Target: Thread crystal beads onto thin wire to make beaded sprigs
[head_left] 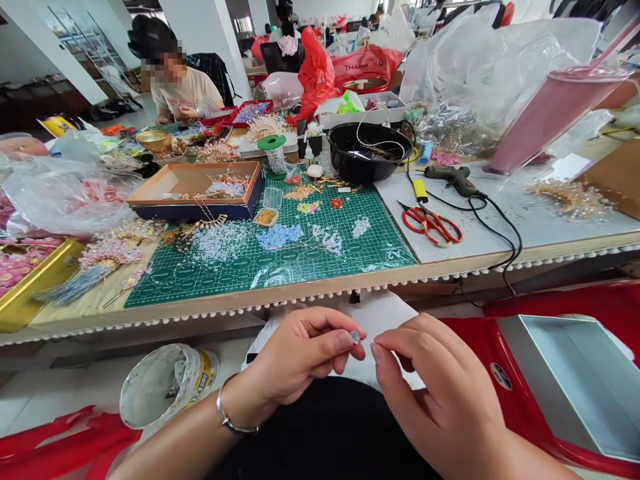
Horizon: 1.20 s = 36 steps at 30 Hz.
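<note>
Between the thumb and index finger of my left hand [305,350] is a small pale-blue flower-like bead [355,337]. Just to its right, my right hand [437,377] is closed in a pinch, the fingertips a short gap from the bead; anything in that pinch is too fine to make out. Both hands are over my lap, in front of the table edge. On the green cutting mat [230,283] beyond lie blue petal pieces [280,236], a heap of clear beads [220,241], white-blue pieces [327,239] and a small box of gold beads [267,217].
Red-handled scissors [433,225], a glue gun [453,179] with a trailing cord, and a tilted pink cup [555,120] are on the right. A black bowl [367,153] and an open box [195,190] stand behind. A bucket [160,387] sits lower left. A person [183,90] sits opposite.
</note>
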Each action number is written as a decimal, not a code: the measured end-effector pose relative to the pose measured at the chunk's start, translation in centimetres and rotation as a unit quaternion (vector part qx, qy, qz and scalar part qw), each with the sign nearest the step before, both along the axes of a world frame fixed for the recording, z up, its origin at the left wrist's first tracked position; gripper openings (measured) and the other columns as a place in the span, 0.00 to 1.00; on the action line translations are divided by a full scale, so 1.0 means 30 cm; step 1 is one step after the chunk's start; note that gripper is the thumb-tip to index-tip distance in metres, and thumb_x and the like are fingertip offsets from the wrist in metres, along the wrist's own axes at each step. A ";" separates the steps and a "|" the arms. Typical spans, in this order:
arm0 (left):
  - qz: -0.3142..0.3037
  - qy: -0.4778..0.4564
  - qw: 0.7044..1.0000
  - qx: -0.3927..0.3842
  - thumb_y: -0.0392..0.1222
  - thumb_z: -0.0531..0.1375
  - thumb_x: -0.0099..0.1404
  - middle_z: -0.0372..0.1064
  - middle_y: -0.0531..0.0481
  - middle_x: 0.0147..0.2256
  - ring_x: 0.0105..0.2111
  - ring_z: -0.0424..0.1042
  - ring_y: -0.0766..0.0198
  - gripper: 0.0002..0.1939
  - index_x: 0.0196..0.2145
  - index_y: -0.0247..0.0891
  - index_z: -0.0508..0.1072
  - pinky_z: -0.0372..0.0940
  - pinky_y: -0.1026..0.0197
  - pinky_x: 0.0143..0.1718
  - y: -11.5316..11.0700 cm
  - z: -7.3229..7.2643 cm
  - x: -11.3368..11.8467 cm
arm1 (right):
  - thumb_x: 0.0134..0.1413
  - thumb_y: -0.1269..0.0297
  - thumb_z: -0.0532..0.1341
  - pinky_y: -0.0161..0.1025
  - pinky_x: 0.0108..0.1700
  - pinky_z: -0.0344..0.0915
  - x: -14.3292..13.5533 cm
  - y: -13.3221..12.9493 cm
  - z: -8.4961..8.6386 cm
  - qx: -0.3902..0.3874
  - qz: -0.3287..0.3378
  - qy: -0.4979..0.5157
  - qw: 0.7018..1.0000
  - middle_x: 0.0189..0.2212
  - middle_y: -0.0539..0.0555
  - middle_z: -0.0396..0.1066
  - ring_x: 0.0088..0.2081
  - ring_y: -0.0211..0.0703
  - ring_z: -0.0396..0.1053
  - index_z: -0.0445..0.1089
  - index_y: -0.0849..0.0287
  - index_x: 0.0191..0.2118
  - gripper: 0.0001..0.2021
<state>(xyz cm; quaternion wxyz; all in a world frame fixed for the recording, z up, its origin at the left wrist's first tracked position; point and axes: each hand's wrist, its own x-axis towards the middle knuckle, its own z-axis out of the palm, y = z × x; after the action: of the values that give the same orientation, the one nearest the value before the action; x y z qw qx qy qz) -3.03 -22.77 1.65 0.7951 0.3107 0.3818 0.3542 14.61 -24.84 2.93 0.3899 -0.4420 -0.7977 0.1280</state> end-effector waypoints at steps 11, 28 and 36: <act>-0.027 -0.038 0.999 0.007 0.42 0.66 0.56 0.71 0.50 0.24 0.19 0.62 0.76 0.09 0.31 0.33 0.76 0.41 0.73 0.14 0.004 -0.019 -0.005 | 0.50 0.80 0.59 0.40 0.28 0.61 -0.016 -0.003 0.003 0.098 0.029 -0.012 0.995 0.23 0.56 0.68 0.26 0.42 0.63 0.67 0.65 0.35 0.06; -0.048 0.069 0.986 0.143 0.39 0.62 0.61 0.73 0.50 0.30 0.23 0.64 0.74 0.06 0.35 0.37 0.78 0.57 0.70 0.25 -0.002 -0.024 -0.016 | 0.50 0.79 0.57 0.39 0.25 0.57 -0.012 -0.001 0.032 0.010 0.026 -0.014 1.000 0.19 0.54 0.64 0.23 0.40 0.59 0.68 0.63 0.27 0.07; -0.058 0.016 0.998 0.024 0.46 0.66 0.56 0.71 0.49 0.24 0.19 0.62 0.74 0.12 0.33 0.34 0.77 0.43 0.72 0.16 0.009 -0.030 -0.014 | 0.49 0.82 0.59 0.41 0.28 0.63 -0.001 0.000 0.012 0.082 0.056 -0.002 0.995 0.22 0.56 0.69 0.25 0.41 0.63 0.67 0.66 0.35 0.07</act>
<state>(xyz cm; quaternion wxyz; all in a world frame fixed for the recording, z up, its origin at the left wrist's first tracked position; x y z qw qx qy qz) -3.46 -22.49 0.74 0.8003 0.3568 0.3675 0.3115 14.59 -24.83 3.28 0.4154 -0.3639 -0.8295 0.0830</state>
